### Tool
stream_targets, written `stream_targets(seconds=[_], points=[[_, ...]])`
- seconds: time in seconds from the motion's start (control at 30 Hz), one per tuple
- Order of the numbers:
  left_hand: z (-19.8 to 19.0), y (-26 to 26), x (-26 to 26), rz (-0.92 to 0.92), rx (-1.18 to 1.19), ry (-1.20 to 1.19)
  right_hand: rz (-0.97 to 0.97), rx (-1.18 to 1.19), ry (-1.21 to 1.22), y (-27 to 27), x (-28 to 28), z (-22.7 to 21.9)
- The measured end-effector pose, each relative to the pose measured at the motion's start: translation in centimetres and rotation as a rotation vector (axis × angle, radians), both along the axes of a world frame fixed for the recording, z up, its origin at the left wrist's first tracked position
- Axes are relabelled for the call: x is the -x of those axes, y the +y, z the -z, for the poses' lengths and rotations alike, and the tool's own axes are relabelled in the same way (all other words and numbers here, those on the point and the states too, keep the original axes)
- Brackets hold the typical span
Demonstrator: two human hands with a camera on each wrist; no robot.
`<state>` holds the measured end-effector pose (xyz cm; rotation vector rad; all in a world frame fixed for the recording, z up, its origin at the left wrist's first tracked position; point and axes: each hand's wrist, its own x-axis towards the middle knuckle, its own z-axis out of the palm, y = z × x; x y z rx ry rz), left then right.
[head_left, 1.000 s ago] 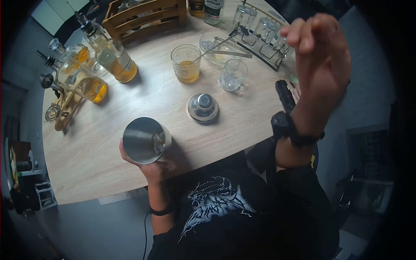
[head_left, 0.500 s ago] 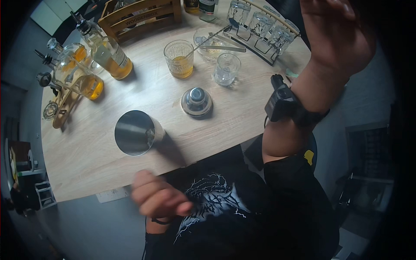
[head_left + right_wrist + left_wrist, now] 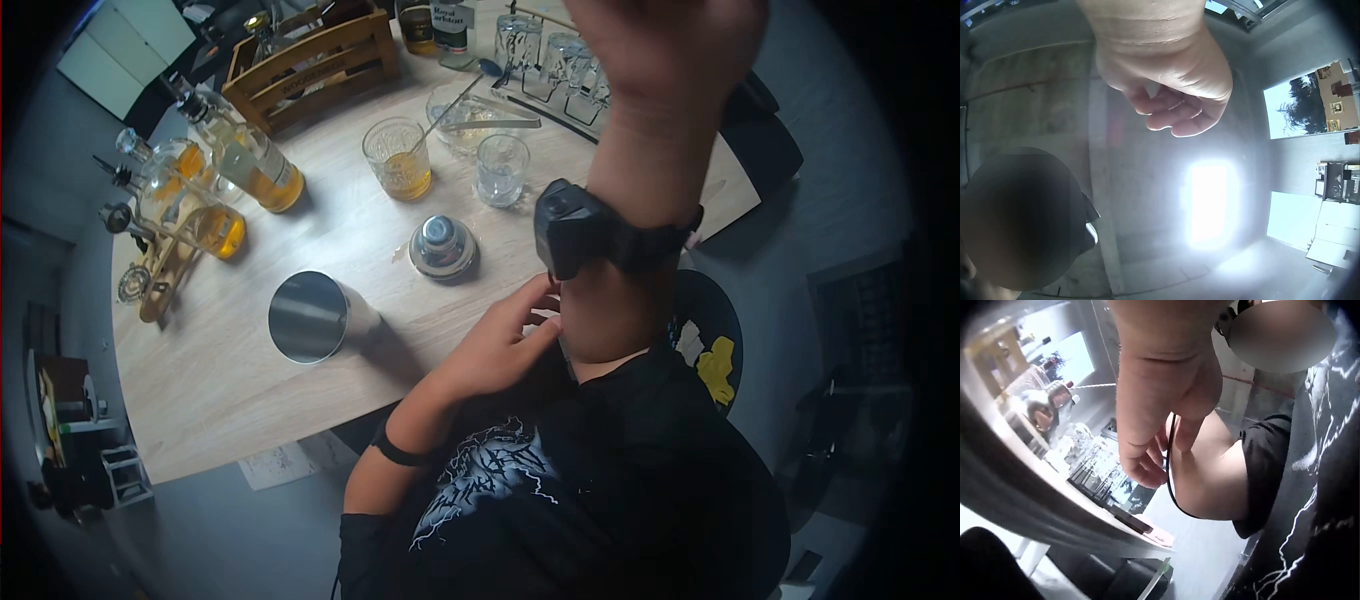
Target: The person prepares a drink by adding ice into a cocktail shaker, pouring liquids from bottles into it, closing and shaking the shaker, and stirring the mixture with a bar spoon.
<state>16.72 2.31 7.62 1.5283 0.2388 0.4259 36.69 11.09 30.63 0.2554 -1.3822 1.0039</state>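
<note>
My left hand reaches across to my raised right forearm, below the black camera strapped there. In the left wrist view, its fingers and thumb curl about a thin black cable that loops along the forearm. Held up high, my right hand has loosely bent fingers and nothing in them; the head view cuts off its fingers. A metal shaker tin stands upright on the table at the left. Nearer the middle is the domed shaker top, touched by neither hand.
Behind the shaker top stand a glass with amber liquid, a small clear glass and a bowl with tongs. Pourer bottles occupy the left side. A wooden crate and a glass rack line the back.
My left hand let go of the shaker tin, drew back, then crossed right to the right forearm. The raised right arm has swung inward to the left.
</note>
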Motion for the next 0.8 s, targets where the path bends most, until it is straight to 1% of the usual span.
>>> stream_targets(seconds=[0.03, 0.07, 0.1, 0.2, 0.33, 0.4, 0.43, 0.47, 0.5, 0.53, 0.57, 0.6, 0.63, 0.67, 0.7, 0.73, 0.77, 0.8], points=[[0.1, -0.1, -0.3, 0.011, -0.011, 0.002, 0.01, 0.018, 0.035, -0.2, 0.4, 0.1], [0.4, -0.3, -0.6, -0.01, 0.024, -0.004, 0.093, 0.079, 0.107, -0.5, 0.8, 0.1], [0.6, -0.5, -0.7, -0.032, 0.061, -0.008, 0.104, 0.07, 0.11, -0.4, 0.7, 0.1], [0.8, -0.4, -0.6, -0.015, 0.022, 0.053, 0.182, 0.126, 0.187, 0.3, 0.3, 0.1], [1.2, -1.3, -0.5, 0.014, 0.033, 0.104, 0.239, 0.102, 0.186, 1.6, -0.8, -0.3], [1.2, -1.7, -0.3, 0.125, 0.034, 0.179, 0.277, 0.085, 0.182, 2.1, -0.9, -0.4], [1.1, -2.0, -0.2, 0.131, 0.031, 0.18, 0.306, 0.073, 0.175, 2.2, -1.0, -0.5], [0.6, -2.4, -0.2, 0.175, 0.03, 0.15, 0.366, 0.111, 0.179, 1.9, -0.8, -0.7], [0.4, -2.7, -0.1, 0.216, 0.025, 0.117, 0.368, 0.106, 0.179, 2.1, -1.1, -0.8], [0.4, -3.0, 0.0, 0.227, 0.013, 0.109, 0.399, 0.055, 0.129, 2.6, -1.6, -0.9], [-0.2, -3.1, 0.2, 0.221, 0.009, 0.108, 0.427, 0.005, 0.08, 2.9, -1.8, -0.8], [-1.3, -3.2, 0.5, 0.216, -0.003, 0.139, 0.487, 0.022, 0.101, 2.8, -1.7, -0.7], [-2.4, -3.2, 0.8, 0.211, -0.013, 0.17, 0.48, 0.017, 0.101, 2.8, -1.7, -0.5], [-3.0, -2.8, 1.5, 0.201, -0.204, 0.225, 0.516, 0.001, 0.074, 2.7, -1.8, -0.5], [-3.8, -2.6, 2.6, 0.194, -0.212, 0.222, 0.553, -0.016, 0.047, 2.5, -2.0, -0.3], [-4.8, -2.4, 4.0, 0.168, -0.38, 0.176, 0.575, 0.02, 0.045, 2.0, -2.1, -0.1], [-5.9, -2.0, 5.4, 0.138, -0.551, 0.129, 0.566, 0.005, 0.042, 1.7, -2.1, 0.1], [-7.4, -1.1, 7.1, 0.298, -0.402, 0.08, 0.553, -0.002, 0.048, 1.6, -2.0, 0.2]])
